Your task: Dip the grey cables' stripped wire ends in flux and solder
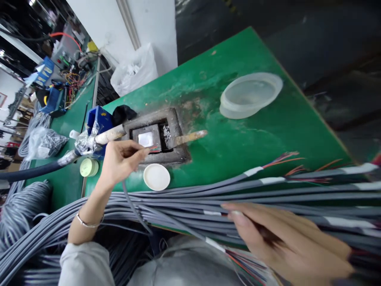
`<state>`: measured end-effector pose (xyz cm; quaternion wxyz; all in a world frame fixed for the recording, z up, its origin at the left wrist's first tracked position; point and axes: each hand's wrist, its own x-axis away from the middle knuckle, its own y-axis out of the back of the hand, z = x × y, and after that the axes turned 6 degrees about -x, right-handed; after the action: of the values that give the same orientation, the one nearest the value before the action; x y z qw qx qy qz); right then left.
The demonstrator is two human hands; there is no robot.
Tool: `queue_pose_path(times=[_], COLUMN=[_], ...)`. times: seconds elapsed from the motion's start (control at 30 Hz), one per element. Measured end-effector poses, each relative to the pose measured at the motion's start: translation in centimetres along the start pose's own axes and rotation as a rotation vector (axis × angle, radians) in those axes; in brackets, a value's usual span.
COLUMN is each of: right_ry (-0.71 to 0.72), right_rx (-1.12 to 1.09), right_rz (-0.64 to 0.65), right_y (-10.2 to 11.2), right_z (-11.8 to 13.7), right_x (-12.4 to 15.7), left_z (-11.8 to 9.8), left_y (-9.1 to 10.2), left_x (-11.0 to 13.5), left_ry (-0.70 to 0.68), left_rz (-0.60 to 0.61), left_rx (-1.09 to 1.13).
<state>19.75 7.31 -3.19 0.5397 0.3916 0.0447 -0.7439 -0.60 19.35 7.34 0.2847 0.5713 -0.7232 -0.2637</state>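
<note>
While my nearer left hand (119, 162) pinches wires (154, 149) pointing rightward over the metal pot (156, 135), my right hand's (285, 234) grip I cannot tell.

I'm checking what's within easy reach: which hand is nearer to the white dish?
Left. The left hand is just up and left of the white dish in the picture; the right hand is farther off, lower right, over the cables.

Desk (214, 159) evenly bright; far right dim. Right hand (285, 238) soft with blur, stretched toward near edge.
</note>
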Motion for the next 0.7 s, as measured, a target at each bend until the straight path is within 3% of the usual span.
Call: queue_pose_path(times=[0.13,0.43,0.57,0.7], right_ry=[0.122,0.043,-0.077,-0.227], right_rx=[-0.073,-0.173,-0.345,-0.609], right_rz=[-0.022,0.096,0.32,0.703], right_y=[-0.5,-1.0,-1.6,-3.0], right_z=[-0.1,1.4,3.5,5.1], right_x=[-0.1,-1.0,-3.5,-5.7], left_z=[-0.2,0.0,1.5,2.6], left_y=[-0.2,-0.9,-1.9,-2.8], left_x=[2.9,7.6,8.4,9.0], left_ry=[0.022,-0.081,-0.234,-0.38], left_rz=[-0.04,-0.09,-0.106,-0.195], left_rx=[0.21,0.484,0.744,0.943])
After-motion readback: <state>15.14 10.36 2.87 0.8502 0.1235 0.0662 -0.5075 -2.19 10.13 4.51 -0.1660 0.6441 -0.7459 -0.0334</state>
